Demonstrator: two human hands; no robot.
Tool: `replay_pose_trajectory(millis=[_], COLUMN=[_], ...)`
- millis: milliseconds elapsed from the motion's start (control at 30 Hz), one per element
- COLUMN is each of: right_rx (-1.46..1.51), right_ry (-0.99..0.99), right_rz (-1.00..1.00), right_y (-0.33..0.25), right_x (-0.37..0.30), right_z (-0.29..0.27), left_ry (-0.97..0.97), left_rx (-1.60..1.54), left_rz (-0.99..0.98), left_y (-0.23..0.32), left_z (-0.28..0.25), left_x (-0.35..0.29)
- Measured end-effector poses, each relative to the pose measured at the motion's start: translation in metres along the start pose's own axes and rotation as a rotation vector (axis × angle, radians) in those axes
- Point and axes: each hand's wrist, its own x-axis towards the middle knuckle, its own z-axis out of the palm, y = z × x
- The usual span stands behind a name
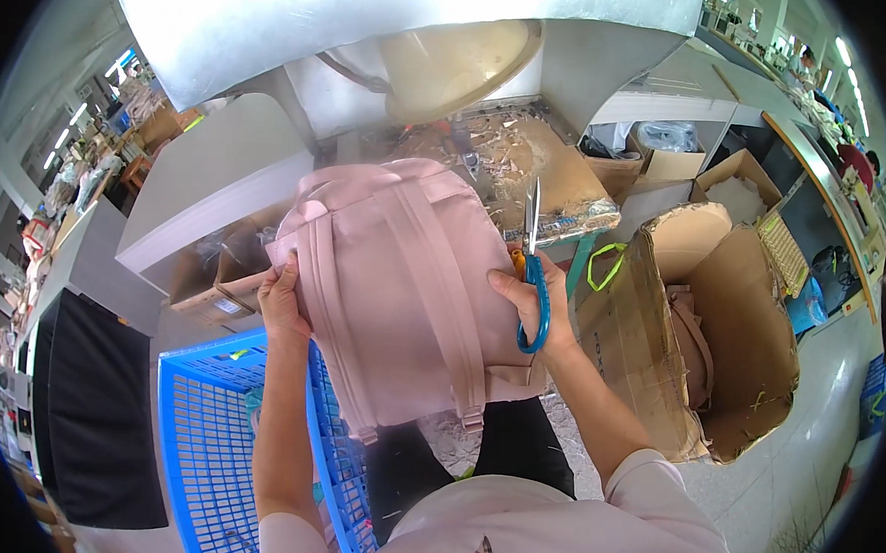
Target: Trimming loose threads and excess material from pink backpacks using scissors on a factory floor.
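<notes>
A pink backpack (366, 303) is held up over my lap, its shoulder straps and strap buckles facing me. My left hand (286, 303) grips its left edge, with the thumb on the near face. At the right edge, my right hand (552, 307) has its thumb pressed on the fabric. That same hand also carries scissors (534, 273) with blue handles, their blades pointing up and away from me. A small orange thing (516, 261) shows beside the right fingers; its kind is unclear. The fingers behind the backpack are hidden.
A blue plastic basket (198, 356) stands at my left. On the right, an open cardboard box (625, 331) contains a pink strapped item (688, 339). Ahead, a scrap-strewn work surface (553, 177) sits under a metal hood (377, 8). Grey counters (213, 179) flank it.
</notes>
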Motion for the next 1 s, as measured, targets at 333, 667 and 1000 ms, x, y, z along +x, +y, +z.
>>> replay_pose_trajectory(millis=[333,667,1000], right_rx=[0.019,-0.033,-0.17], right_ry=[0.032,0.023,-0.017], right_rz=[-0.037,0.009,-0.106], right_y=[0.006,0.008,0.008], right_x=[0.016,-0.006,-0.058], right_z=[0.002,-0.003,-0.029], left_ry=[0.018,-0.027,-0.391], left_rx=[0.005,0.063,0.351], left_rz=[-0.031,-0.07,0.109], left_y=[-0.01,-0.015,0.043], left_z=[0.009,0.004,-0.022], left_x=[0.022,0.023,-0.031])
